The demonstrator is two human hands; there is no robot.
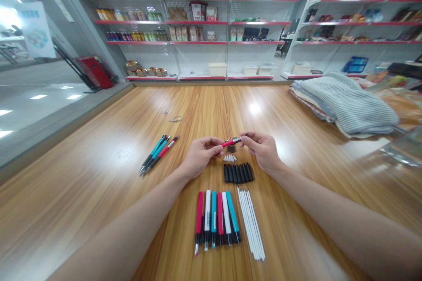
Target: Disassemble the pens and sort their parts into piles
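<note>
My left hand [205,153] pinches one end of a red pen barrel [229,143] over the middle of the table. At its other end, a dark and silvery part sits in the closed fingertips of my right hand [260,147]. Just below lie small dark springs [231,149], partly behind the barrel, and small white pieces [230,158]. Nearer to me is a row of black grips [238,173]. Several red, white and blue pen barrels [214,215] lie side by side, with a bundle of white refills [251,224] at their right.
Three whole pens [158,154] lie on the wooden table [99,175] to the left. Behind them are a thin band [176,119] and a tiny metal piece [165,112]. Folded cloths [346,101] and a clear container [405,147] are at right. Stocked shelves [198,22] stand beyond.
</note>
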